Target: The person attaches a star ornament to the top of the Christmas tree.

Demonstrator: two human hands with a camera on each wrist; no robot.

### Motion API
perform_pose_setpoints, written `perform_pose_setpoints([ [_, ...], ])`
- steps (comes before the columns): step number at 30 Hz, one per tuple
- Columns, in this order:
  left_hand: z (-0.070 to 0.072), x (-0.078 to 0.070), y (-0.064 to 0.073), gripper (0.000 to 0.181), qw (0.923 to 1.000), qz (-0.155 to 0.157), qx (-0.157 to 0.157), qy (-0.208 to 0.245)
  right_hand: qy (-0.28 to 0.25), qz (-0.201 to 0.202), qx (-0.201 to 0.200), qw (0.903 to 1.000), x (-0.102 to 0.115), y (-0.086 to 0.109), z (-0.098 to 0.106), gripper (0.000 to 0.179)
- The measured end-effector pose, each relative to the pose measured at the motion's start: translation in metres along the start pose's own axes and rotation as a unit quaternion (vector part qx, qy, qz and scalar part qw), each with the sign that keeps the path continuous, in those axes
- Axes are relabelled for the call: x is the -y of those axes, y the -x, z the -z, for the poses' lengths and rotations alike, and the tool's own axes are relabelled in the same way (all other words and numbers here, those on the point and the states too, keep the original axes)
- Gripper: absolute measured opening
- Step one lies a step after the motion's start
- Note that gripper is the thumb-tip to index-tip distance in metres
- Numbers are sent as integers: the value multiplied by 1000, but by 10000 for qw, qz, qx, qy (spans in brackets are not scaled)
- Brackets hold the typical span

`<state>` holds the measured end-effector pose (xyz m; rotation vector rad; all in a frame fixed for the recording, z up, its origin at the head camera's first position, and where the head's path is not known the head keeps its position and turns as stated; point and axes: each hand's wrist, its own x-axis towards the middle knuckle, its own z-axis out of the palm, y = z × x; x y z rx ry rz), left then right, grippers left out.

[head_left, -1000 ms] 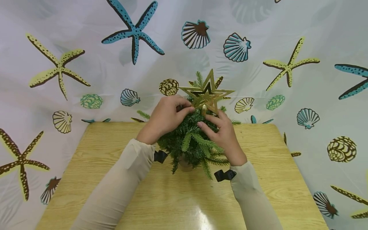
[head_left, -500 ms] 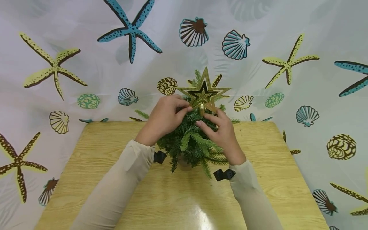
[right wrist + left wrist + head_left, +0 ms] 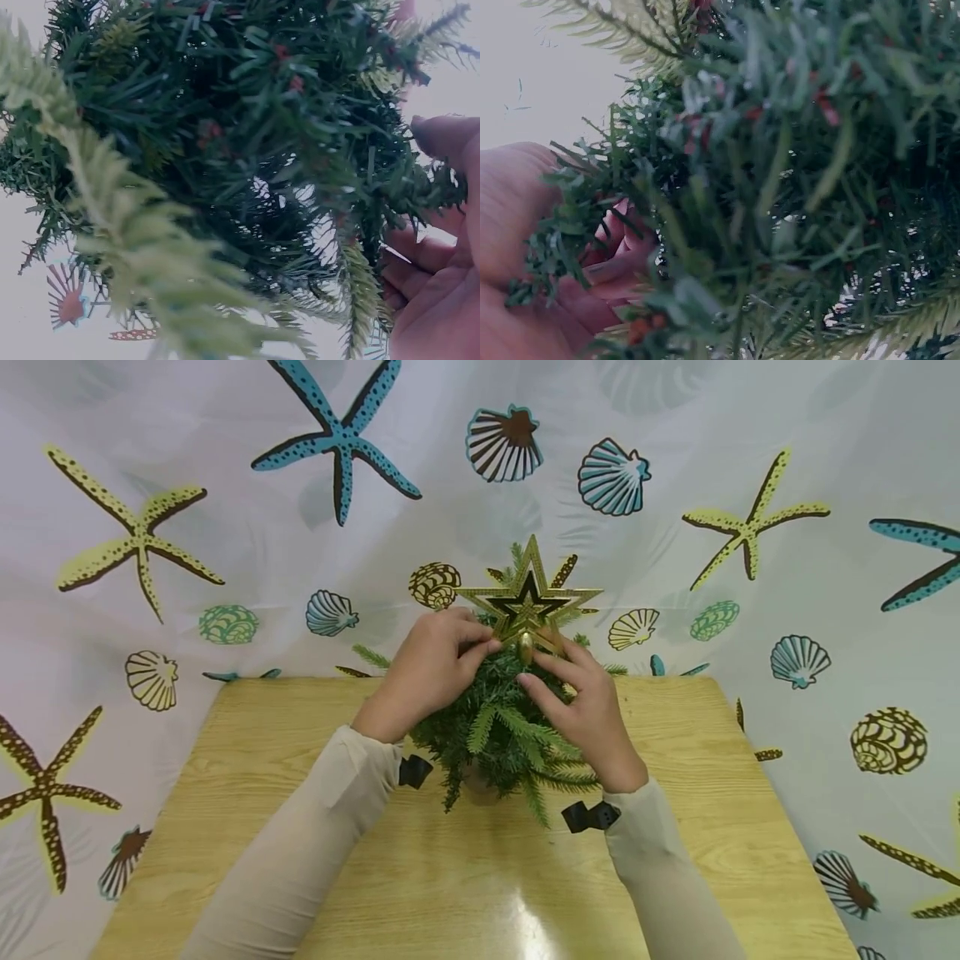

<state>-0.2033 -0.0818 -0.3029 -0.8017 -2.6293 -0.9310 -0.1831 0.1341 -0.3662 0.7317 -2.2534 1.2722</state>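
Observation:
A gold star tree topper stands upright at the top of a small artificial Christmas tree. My left hand pinches the star's lower left point between thumb and fingers. My right hand is at the star's lower right, its fingers touching that point and the gold holder below, the thumb held apart over the branches. In the left wrist view, green branches partly cover the left hand's fingers. The right wrist view has the right hand partly behind needles.
The tree's base stands on a wooden table, towards its back edge. Behind and around the table hangs a white cloth printed with starfish and shells. A black wrist camera mount sits beside the right sleeve; another is by the left.
The star has turned from a slanted stance to face the viewer more squarely. Both hands stay at it, and the right thumb has shifted slightly. The whole head view has moved a little.

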Motion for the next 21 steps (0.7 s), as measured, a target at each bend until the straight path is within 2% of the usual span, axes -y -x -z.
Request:
perform_pose_setpoints([
  [13,3,-5,0,23,9994,351,0,-71,107,-13,-174,9998,25,6,20,24],
  [17,7,-6,3,28,9992,378,-92,-89,-27,233,-553,9982,30,11,25,20],
  [21,16,-7,16,28,9979,220,-459,-408,-199,520,-1058,9928,30,21,35,20],
])
